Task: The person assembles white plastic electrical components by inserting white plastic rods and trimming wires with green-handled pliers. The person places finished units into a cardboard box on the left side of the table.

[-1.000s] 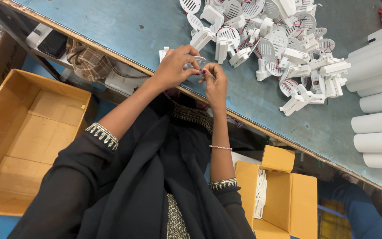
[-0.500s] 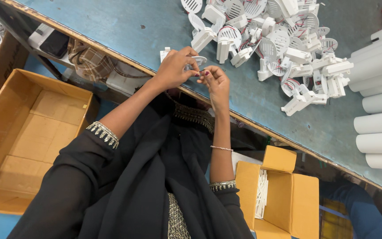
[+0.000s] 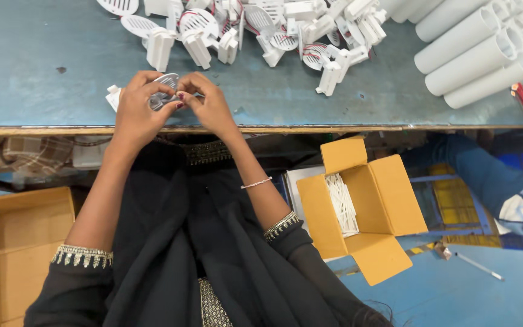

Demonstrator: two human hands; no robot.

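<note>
At the table's point(image 3: 43, 91) near edge, a small white slotted plastic grille point(image 3: 163, 91) was pinched by the left hand point(image 3: 135, 112) and the right hand point(image 3: 210, 106), fingers closed on it. It was judged light, stiff, brittle; best gripped at its rim.

Both forearms reach forward, converging; the left hand point(image 3: 137, 109) and right hand point(image 3: 210, 106) meet, fingers curled, fingertips pinched together.

Head camera, steeply downward, close over workbench point(image 3: 43, 66)
</note>
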